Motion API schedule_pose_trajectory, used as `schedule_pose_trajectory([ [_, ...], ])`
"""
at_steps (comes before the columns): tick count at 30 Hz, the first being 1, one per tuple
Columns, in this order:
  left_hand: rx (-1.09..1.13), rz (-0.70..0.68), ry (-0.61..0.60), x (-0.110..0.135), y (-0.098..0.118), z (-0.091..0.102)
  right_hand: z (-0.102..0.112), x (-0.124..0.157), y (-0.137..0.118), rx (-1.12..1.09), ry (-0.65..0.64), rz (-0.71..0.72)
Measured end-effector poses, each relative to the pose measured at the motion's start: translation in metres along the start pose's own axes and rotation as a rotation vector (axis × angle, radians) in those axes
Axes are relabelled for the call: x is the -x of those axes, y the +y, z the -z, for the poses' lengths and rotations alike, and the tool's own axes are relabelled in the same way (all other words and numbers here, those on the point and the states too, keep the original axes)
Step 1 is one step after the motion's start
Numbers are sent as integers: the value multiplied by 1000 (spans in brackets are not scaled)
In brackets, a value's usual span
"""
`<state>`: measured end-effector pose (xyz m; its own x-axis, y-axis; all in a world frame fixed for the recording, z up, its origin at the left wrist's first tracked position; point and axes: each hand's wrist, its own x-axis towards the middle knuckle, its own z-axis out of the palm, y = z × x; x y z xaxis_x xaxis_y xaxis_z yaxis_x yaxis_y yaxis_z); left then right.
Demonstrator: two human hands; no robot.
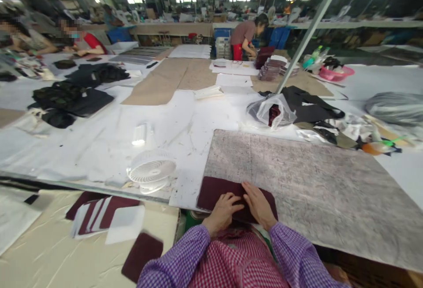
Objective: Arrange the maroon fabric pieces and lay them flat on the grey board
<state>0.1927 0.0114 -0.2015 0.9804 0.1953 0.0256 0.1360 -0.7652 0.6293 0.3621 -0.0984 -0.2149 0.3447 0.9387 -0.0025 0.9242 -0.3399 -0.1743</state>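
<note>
A dark maroon piece of fabric (213, 191) with rounded corners lies at the table's front edge, partly on the mottled grey sheet. On its middle rests my left hand (223, 211), its fingers slightly bent and apart, pressing on the cloth rather than gripping it. My right hand (258, 205) lies flat on the right part of the same piece, fingers stretched out. The fingertips of both hands come close together. Both palms hide some of the fabric's near side.
Maroon and white pieces (105, 215) lie fanned on a cream surface at lower left, near a single maroon piece (142, 255). A white fan (152, 171) stands left of my hands. A slanted metal pole (310, 32) rises beyond a plastic bag (272, 110). Co-workers are farther back.
</note>
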Motion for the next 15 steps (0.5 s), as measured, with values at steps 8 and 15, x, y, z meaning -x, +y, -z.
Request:
schedule_pose_trajectory([
  [8,274,841,536,182,-71,15,-44,-1,-19,47,198,292],
  [15,292,1786,959,342,-73,-48,-47,-34,-84,-117,143,469],
])
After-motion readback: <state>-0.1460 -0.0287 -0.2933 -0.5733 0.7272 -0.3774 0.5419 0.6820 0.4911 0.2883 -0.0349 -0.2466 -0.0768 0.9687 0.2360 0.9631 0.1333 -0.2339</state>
